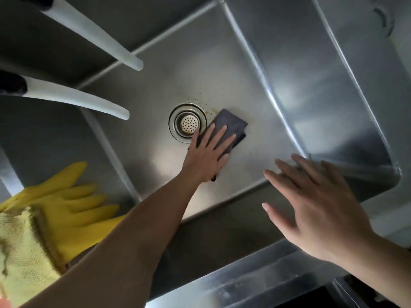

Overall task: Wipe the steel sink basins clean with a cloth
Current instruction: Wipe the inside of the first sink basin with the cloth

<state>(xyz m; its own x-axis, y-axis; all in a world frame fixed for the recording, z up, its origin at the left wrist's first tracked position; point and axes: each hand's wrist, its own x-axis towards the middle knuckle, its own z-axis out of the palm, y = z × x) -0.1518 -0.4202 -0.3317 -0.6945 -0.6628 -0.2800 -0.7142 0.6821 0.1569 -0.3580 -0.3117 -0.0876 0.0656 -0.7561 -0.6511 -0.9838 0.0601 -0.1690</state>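
Cloth (230,127), dark and folded, lies on the basin (155,165) floor just right of the drain (188,122). I press it down with my left hand (208,153), fingers straight and spread flat over it. My right hand (315,205) hovers relaxed, fingers loosely spread, holding nothing, above the near right corner. Brown specks dot the steel beside the drain. A yellow glove (66,203) hangs over the divider on my left.
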